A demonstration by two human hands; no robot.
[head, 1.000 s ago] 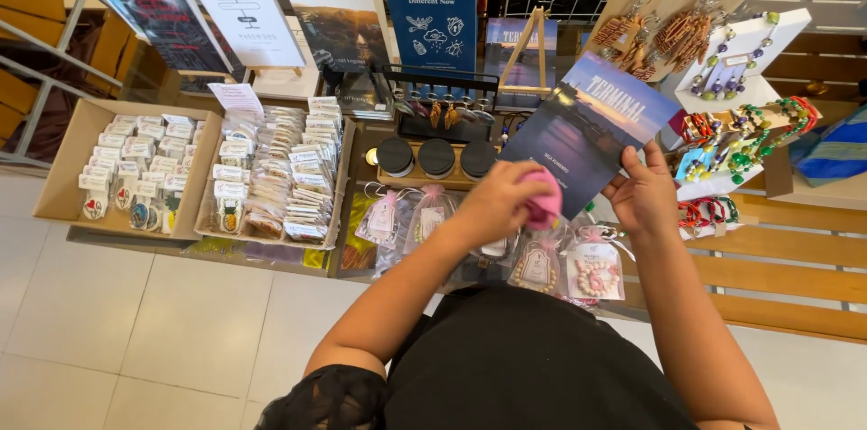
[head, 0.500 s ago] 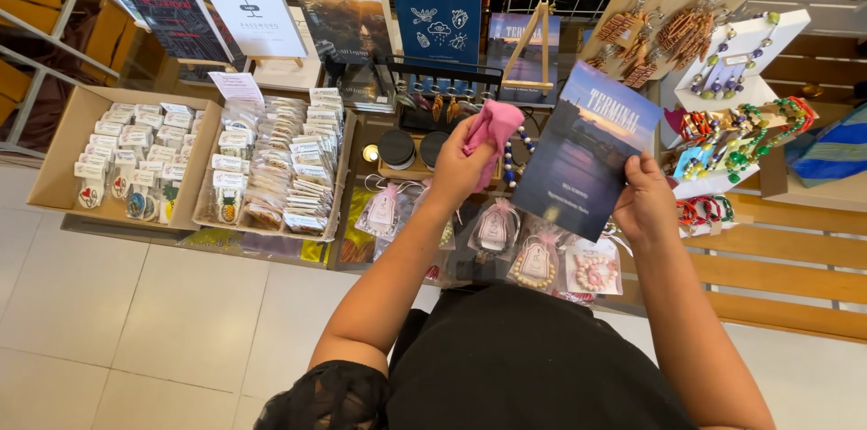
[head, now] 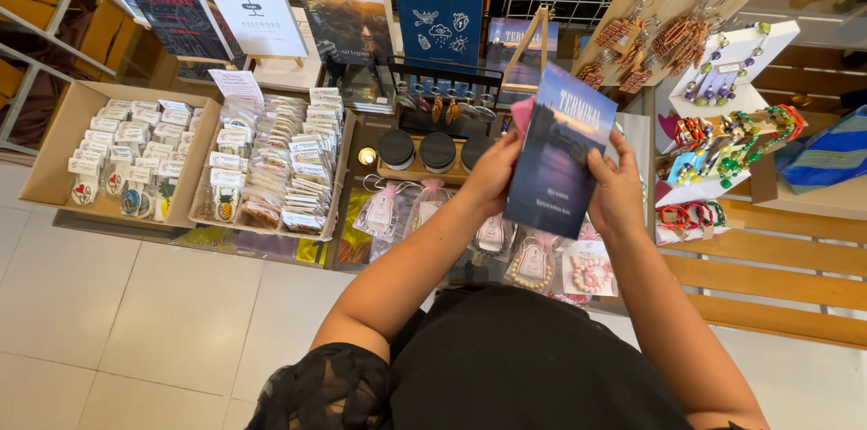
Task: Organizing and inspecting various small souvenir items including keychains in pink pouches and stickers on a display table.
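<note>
A dark blue paperback book (head: 562,159) with a dusky sky cover is held upright in front of me, above a display table. My right hand (head: 617,193) grips its right edge. My left hand (head: 492,175) holds its left edge and also has a pink cloth (head: 521,114) bunched behind the book, only a corner of it showing. Below the book lie small clear gift bags with pink ribbons (head: 384,210) and beaded bracelets on cards (head: 589,272).
Standing books (head: 439,16) line the back. Cardboard trays of packaged stickers and small items (head: 134,163) fill the left. Three black-lidded jars (head: 438,151) sit in the middle. Keychains on a wooden board (head: 664,37) and beaded jewellery (head: 731,136) are at right, beside a wooden bench (head: 777,285).
My left hand, carrying the pink cloth, went from wiping the book's cover to the air at left, then back to the book's left edge. The book now stands more upright.
</note>
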